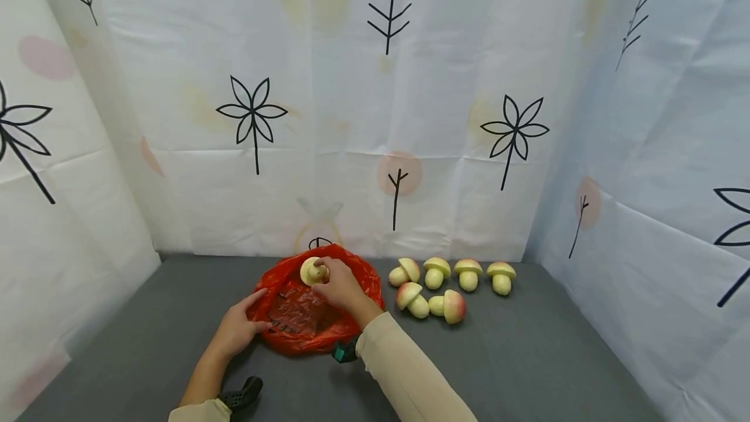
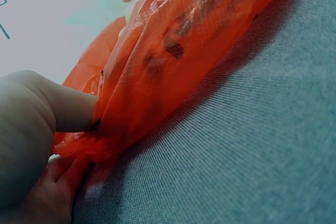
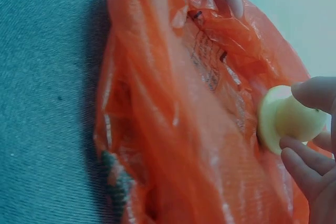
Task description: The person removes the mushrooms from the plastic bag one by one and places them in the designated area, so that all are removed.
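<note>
A red plastic bag [image 1: 299,337] lies spread open on the dark grey table, with dark printing on it. At its left rim my left hand [image 1: 236,327] grips the plastic, the thumb [image 2: 73,109] on one side and the fingers [image 2: 58,187] on the other. My right hand [image 1: 342,288] reaches over the bag and pinches a toy mushroom [image 1: 309,271] by its stem. In the right wrist view the mushroom [image 3: 270,119] has its pale cap turned toward the bag, with thumb and fingers around the stem. Whether the cap touches the plastic I cannot tell.
Several more toy mushrooms [image 1: 454,307] with yellow and reddish caps lie in two rows right of the bag. The grey table [image 1: 527,363] is bordered by white printed cloth walls [image 1: 351,200] at the back and sides.
</note>
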`<state>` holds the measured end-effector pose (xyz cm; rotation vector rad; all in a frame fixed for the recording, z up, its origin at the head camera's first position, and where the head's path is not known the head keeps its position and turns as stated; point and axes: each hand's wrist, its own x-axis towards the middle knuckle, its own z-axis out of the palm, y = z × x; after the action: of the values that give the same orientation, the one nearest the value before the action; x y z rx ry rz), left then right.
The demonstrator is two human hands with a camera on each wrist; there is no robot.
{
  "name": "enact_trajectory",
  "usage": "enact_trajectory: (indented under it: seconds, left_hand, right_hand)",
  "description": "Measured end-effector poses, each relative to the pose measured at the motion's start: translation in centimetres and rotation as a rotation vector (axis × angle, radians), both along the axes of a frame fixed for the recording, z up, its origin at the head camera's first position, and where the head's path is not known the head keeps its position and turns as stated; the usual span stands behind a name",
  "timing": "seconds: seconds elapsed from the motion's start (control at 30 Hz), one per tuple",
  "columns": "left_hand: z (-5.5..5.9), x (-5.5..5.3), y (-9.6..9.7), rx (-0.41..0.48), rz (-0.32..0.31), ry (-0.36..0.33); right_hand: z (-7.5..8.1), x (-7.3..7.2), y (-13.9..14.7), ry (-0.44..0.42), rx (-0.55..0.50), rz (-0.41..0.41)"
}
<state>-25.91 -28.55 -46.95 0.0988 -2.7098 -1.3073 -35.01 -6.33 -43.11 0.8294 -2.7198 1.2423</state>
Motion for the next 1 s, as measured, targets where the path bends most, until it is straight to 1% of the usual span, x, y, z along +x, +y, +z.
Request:
enact_trajectory:
  seconds: [0.23,0.37,0.53,0.63,0.8,1.0]
  left_hand:
    - [0.0,0.1,-0.1,-0.002,0.005,-0.005]
    - [0.0,0.2,-0.1,-0.006,-0.001,0.006]
    - [0.1,0.3,0.0,-0.006,-0.014,0.019]
    - [0.1,0.3,0.1,-0.001,-0.019,0.023]
    - [0.1,0.2,0.1,-0.001,-0.017,0.025]
    - [0.0,0.2,-0.1,0.000,-0.011,0.015]
  right_hand:
    - [-0.3,0.2,-0.1,0.038,0.017,-0.041]
    - [-0.3,0.3,-0.2,0.028,0.029,-0.072]
    - [-0.8,0.4,-0.3,0.003,0.036,-0.088]
    - [-1.1,0.4,-0.2,-0.010,0.014,-0.088]
    - [-1.1,0.4,0.0,-0.002,-0.040,-0.080]
    - [-1.1,0.4,0.1,0.012,-0.046,-0.088]
